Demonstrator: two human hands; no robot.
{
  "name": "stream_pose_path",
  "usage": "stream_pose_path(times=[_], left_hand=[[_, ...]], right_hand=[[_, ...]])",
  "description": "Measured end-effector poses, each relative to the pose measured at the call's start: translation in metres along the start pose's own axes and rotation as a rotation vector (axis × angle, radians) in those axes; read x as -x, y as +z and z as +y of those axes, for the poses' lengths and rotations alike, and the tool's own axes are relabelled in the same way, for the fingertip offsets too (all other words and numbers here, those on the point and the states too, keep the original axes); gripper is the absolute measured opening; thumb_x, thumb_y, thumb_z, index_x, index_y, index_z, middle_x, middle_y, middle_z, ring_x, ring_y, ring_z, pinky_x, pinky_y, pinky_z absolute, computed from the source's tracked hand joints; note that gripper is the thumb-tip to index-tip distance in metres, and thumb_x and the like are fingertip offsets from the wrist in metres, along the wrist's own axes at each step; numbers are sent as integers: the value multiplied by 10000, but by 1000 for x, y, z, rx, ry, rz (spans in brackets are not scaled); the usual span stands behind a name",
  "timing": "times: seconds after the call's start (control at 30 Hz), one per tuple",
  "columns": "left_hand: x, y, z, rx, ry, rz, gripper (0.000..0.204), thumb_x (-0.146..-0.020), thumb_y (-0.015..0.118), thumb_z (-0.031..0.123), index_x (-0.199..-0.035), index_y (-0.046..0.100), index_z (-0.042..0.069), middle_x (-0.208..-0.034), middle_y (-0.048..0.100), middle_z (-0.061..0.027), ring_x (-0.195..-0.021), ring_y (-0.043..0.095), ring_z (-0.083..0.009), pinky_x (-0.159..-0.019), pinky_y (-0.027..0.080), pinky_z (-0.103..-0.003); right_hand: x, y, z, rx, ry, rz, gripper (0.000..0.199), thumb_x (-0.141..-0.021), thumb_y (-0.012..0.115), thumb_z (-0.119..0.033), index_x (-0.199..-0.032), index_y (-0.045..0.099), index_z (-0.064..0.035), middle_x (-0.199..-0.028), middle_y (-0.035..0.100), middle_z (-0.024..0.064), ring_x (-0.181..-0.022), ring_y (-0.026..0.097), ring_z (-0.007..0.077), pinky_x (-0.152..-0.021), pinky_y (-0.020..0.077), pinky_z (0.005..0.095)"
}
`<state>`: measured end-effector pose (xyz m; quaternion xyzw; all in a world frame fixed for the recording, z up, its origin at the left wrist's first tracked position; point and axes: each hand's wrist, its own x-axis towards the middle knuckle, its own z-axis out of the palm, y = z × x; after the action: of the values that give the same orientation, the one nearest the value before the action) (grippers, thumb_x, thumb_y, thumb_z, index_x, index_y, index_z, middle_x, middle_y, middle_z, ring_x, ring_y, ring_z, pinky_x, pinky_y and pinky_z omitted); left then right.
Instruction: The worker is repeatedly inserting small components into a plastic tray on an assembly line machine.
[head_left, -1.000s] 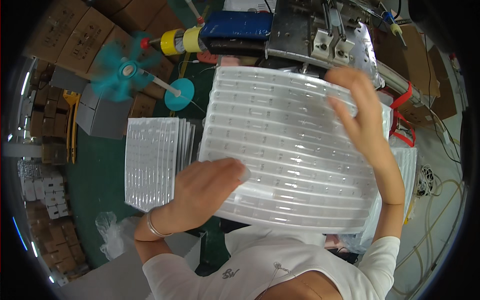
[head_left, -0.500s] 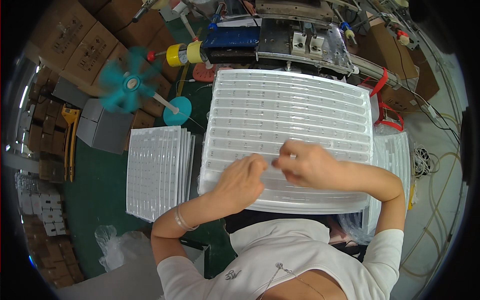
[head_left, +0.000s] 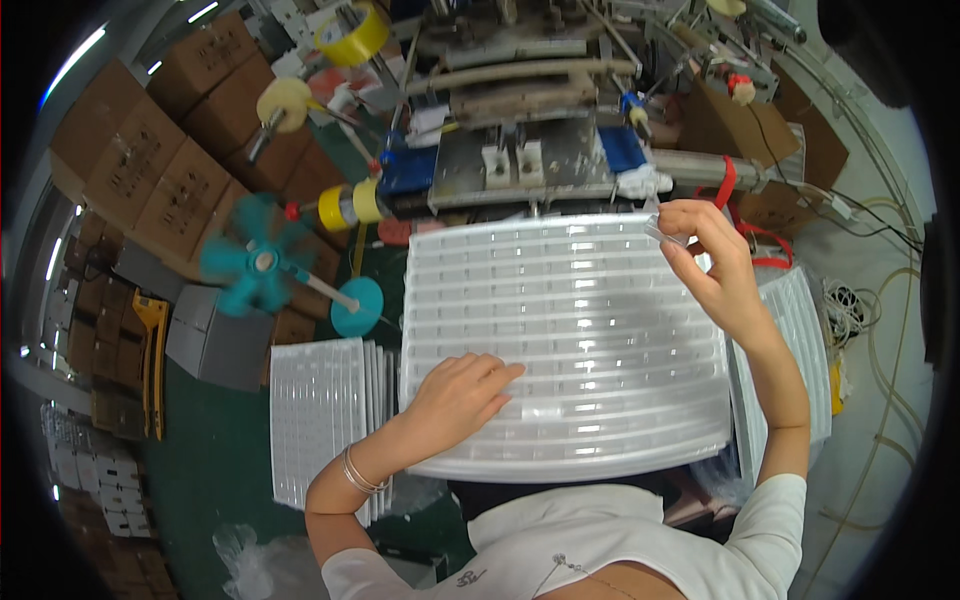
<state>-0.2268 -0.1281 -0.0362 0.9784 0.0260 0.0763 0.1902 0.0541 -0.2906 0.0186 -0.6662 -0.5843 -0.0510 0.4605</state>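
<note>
In front of me lies a stack of wide white trays [head_left: 570, 310], the top one ribbed with long clear-covered rows. My left hand [head_left: 462, 398] rests over its left side, fingers loosely stretched and nothing seen in them. Beyond the far right corner, my right hand [head_left: 708, 255] is raised with thumb and fingers pinched on a small clear plastic piece [head_left: 664, 232]. Its exact kind cannot be made out. Just right of my left fingers, a small shiny patch [head_left: 541, 411] shows on the tray.
A machine with a metal block [head_left: 525, 165] and yellow tape rolls [head_left: 335, 208] stands behind the trays. More trays lean at left [head_left: 318, 420] and right [head_left: 795, 350]. A turquoise fan [head_left: 262, 262] spins at left, near cardboard boxes [head_left: 190, 200].
My hands were close together over the tray's middle. The right has moved away to the far right corner; the left stays over the left side. The view has tilted up toward the machine.
</note>
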Motion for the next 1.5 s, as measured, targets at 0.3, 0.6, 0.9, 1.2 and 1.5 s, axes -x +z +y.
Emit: stream_pose_path(times=[0.3,0.6,0.9,1.2,1.5], left_hand=[[-163,-18,-74,-284,-125,736,339,-840,644,255,-1151,620,125,-969,609,-72,-933,537,-252,-802,398,-402],[-229,-35,-116,-419,-26,744,245,-801,684,281,-1008,692,151,-855,603,-26,-877,520,-216,-775,360,-372],[-86,-30,-72,83,-138,554,262,-751,733,135,-995,663,72,-827,569,-57,-738,547,-252,-683,447,-348],[-21,-62,-50,334,-308,463,230,-786,701,65,-1002,636,21,-1008,640,-97,-911,608,-217,-811,470,-288],[13,-55,-23,1225,-223,481,150,-850,455,74,-946,547,6,-969,665,-173,-940,628,-222,-834,486,-349]], right_hand=[[-36,49,68,-22,115,12,277,-831,640,-32,-1106,606,-26,-1071,625,110,-898,642,219,-744,552,296],[-121,107,82,322,-167,308,236,-803,700,-109,-1022,643,-42,-963,671,90,-840,652,249,-685,526,324],[-132,127,100,512,-98,246,214,-839,644,-176,-1021,648,-65,-1016,664,81,-895,627,281,-781,493,376],[-56,58,37,236,-132,232,174,-814,658,-84,-981,656,-35,-983,653,106,-907,612,268,-808,455,365],[58,68,-46,98,-310,-691,383,-754,665,-101,-1129,601,-142,-817,527,46,-692,590,199,-548,512,324]])
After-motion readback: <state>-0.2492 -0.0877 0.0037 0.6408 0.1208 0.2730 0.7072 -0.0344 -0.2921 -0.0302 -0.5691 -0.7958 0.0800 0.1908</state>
